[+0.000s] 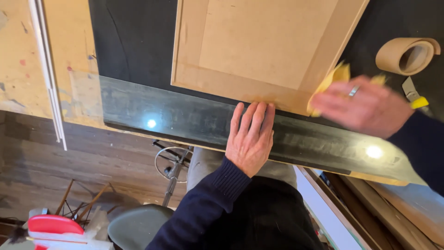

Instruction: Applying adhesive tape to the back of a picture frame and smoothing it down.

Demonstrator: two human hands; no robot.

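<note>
- The person's left hand (250,139) is lying flat, palm down, on the glossy black edge of the worktop (185,118), fingers straight and close together, gripping nothing; the fingertips are touching the lower edge of the pale, unfinished wooden cabinet door with a recessed centre panel (259,44).
- The cabinet door is lying face up on the black worktop, its lower right corner pointing toward the right hand.
- The right hand (365,109), blurred and wearing a ring, is pressing down on a folded yellow sheet, probably sandpaper (334,78), at that lower right corner; the fingers are curving over the sheet and holding it against the wood.
- A roll of tan paper tape (408,55) is lying on the worktop just beyond the right hand, and a small tool with a yellow handle and grey blade (414,96) is lying beside it, partly hidden by the hand.
- Below the worktop, on the wooden floor, a round grey-green stool seat (138,227) is standing near a red-topped object (53,225); whether that is a container, and what it holds, cannot be told.
</note>
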